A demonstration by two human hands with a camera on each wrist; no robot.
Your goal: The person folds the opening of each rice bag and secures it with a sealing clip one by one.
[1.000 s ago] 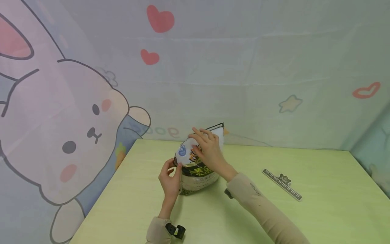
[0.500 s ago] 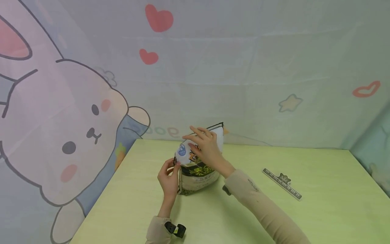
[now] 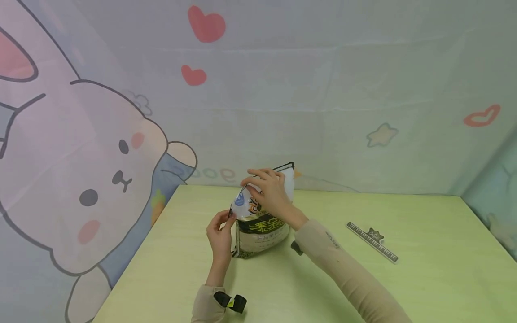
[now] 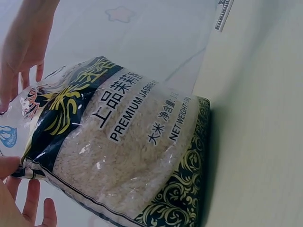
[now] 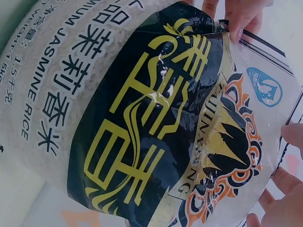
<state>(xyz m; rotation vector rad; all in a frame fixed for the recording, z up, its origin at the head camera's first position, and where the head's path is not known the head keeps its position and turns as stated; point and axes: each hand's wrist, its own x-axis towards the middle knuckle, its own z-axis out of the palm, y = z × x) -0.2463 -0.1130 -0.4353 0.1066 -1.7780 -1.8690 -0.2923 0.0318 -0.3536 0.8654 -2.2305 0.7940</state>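
A clear plastic bag of jasmine rice [image 3: 264, 237], with a dark band and yellow lettering, stands upright on the table. Its upper part is slack and leans toward the back right. My left hand [image 3: 220, 235] pinches the bag's left side edge near the dark band, thumb in front. At the slanting top edge, my right hand [image 3: 272, 193] pinches the film between thumb and fingers. In the right wrist view, the right thumb [image 5: 292, 135] lies against that edge above the printed emblem. Part of the bag's front is hidden behind the right hand.
A long strip with a piano-key pattern and a dark cat-shaped piece [image 3: 373, 241] lies on the table [image 3: 424, 287] to the right of the bag. A printed cloth backdrop [image 3: 303, 89] hangs directly behind the table.
My right hand has shifted left along the bag's top edge, and its thumb and fingers have closed together on it. The left hand keeps its hold. The head view has shifted slightly.
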